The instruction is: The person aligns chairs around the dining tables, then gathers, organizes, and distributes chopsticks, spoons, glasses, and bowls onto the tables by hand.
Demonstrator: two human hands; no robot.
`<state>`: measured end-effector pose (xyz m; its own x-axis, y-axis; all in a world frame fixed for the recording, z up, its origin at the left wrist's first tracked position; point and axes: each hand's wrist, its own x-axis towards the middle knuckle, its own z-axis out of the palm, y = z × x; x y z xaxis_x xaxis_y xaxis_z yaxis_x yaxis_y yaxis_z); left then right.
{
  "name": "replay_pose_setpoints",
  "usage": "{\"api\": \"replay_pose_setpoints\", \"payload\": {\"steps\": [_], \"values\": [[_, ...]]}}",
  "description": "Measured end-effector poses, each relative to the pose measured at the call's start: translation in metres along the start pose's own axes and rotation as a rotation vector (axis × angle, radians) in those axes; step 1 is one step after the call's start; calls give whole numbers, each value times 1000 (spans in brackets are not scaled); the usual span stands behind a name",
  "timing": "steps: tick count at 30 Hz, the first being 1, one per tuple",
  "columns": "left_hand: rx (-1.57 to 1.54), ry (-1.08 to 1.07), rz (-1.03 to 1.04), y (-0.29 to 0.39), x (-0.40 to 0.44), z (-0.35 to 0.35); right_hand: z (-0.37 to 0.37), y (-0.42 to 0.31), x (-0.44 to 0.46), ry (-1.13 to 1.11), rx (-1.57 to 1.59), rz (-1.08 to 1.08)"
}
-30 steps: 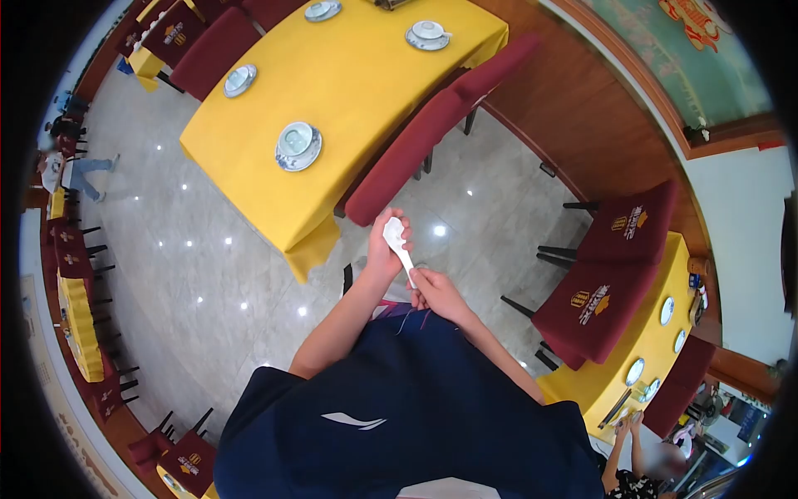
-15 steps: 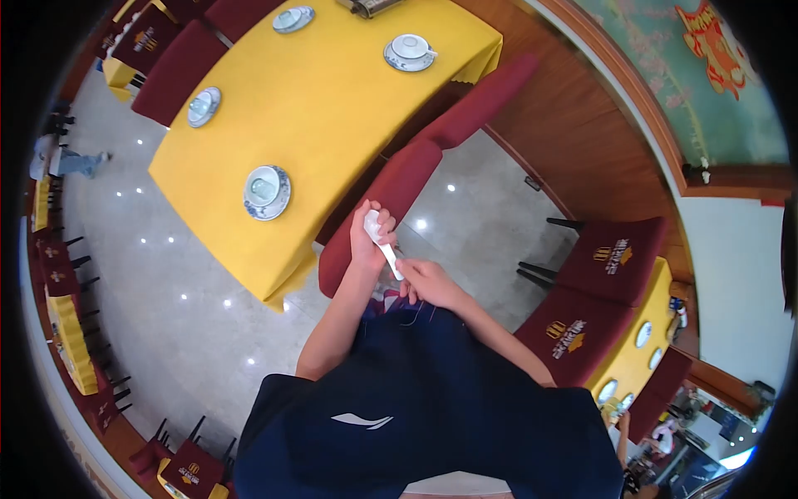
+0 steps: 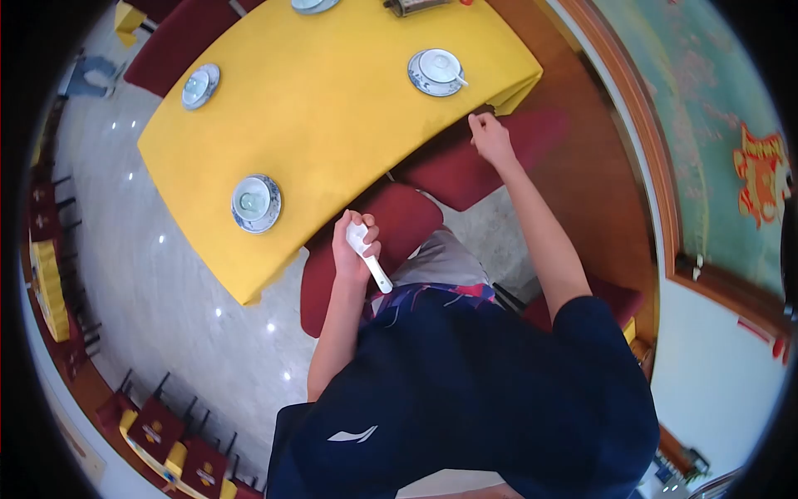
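Note:
In my left hand (image 3: 347, 249) is a white soup spoon (image 3: 373, 267), its bowl within my curled fingers and its handle slanting down toward my shirt. My right hand (image 3: 492, 140) stretches over a maroon chair near the yellow table's edge, fingers curled with nothing visible in them. Beyond that hand sits a place setting: a blue-and-white plate (image 3: 424, 81) bearing a white bowl (image 3: 440, 65); a white spoon (image 3: 462, 81) sticks out beside the bowl. Closer to my left hand, another patterned plate (image 3: 272, 218) carries a bowl with a glass cup (image 3: 251, 200) inside.
The yellow-covered table (image 3: 332, 125) spreads ahead. Maroon chairs (image 3: 391, 220) line its near side, close against my legs. Another setting (image 3: 200, 86) stands at the far left, and a dark metal object (image 3: 411, 7) lies at the back. A wood-panelled wall (image 3: 573, 166) rises on the right.
My right hand has left the spoon's handle and moved forward and right, toward the far place setting. My left hand still holds the spoon. My body has shifted closer to the chairs.

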<state>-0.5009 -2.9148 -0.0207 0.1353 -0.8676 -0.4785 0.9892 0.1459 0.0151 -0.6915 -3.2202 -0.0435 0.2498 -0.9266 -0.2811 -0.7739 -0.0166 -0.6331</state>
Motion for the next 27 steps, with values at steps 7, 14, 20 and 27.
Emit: {"api": "replay_pose_setpoints", "payload": {"steps": [7, 14, 20, 27], "values": [[-156, 36, 266, -46, 32, 30, 6, 10, 130, -86, -436, -118], [-441, -135, 329, -113, 60, 62, 9, 39, 197, -188, -495, -380], [-316, -43, 425, -129, 68, 80, -18, 43, 207, -113, -433, -498], [-286, 107, 483, -132, 76, 71, -101, 6, 111, -549, 327, -298]]}}
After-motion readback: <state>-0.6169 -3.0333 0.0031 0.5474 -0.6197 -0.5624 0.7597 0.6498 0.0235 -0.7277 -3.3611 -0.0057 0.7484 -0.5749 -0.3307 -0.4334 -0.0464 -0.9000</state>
